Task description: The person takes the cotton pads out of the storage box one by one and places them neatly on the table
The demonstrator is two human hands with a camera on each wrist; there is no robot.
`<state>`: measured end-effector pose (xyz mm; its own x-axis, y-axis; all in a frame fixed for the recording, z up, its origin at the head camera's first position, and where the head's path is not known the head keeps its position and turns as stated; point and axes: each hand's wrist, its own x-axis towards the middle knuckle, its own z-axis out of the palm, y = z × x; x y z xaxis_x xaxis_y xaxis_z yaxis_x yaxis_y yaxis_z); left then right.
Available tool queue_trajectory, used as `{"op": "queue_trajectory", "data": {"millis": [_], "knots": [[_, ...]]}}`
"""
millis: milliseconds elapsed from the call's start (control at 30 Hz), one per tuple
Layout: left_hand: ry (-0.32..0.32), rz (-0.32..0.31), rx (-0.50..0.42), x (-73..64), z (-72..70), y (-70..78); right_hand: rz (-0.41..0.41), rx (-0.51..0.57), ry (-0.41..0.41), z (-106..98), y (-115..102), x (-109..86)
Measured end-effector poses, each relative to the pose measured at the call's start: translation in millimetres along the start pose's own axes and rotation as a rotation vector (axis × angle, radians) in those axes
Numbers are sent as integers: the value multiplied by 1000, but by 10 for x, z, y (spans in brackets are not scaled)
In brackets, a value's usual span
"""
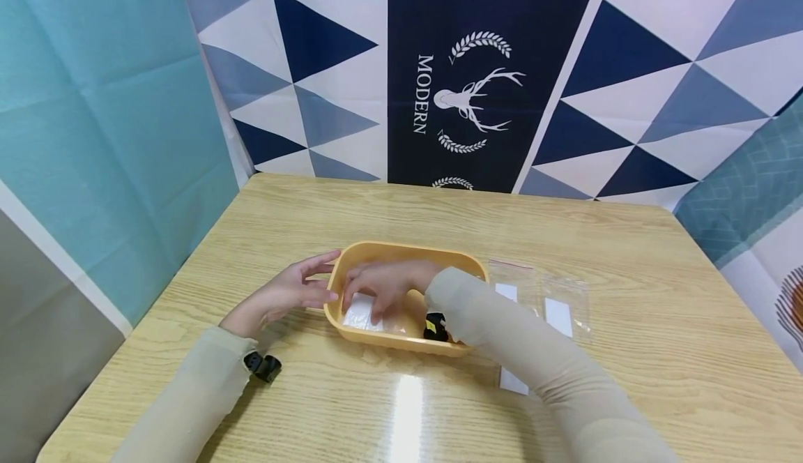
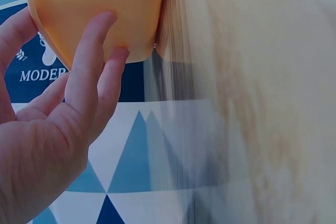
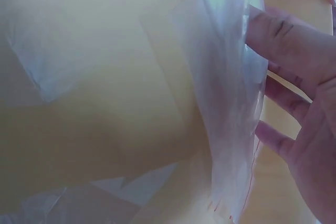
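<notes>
An orange plastic bin (image 1: 401,247) stands on the table. My left hand (image 1: 285,294) touches its left end with spread fingers, and in the left wrist view those fingertips rest against the bin's wall (image 2: 131,3). My right hand (image 1: 387,283) reaches down inside the bin. In the right wrist view, the thumb and fingers pinch a clear zip bag (image 3: 226,72) with a red line along its edge. White pieces in clear plastic (image 1: 360,312) lie at the bin's left, below that hand. Beside the right forearm, a black item with a yellow mark (image 1: 435,328) is partly hidden.
Right of the bin, two clear zip bags with white inserts (image 1: 505,291) (image 1: 558,315) lie on the wooden table (image 1: 351,407). A white strip (image 1: 514,382) shows beneath the right forearm. A patterned cloth (image 1: 339,121) hangs behind the table's far edge.
</notes>
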<state>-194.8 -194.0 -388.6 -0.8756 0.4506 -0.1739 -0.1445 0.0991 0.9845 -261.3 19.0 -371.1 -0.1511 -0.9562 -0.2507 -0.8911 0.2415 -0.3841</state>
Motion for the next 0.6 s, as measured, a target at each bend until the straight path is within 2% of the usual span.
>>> {"op": "queue_trajectory", "data": {"millis": [333, 600], "knots": [[-5, 4, -4, 3, 1, -5, -35, 23, 12, 9, 27, 10], [-7, 8, -14, 4, -5, -8, -43, 84, 27, -40, 15, -11]]}}
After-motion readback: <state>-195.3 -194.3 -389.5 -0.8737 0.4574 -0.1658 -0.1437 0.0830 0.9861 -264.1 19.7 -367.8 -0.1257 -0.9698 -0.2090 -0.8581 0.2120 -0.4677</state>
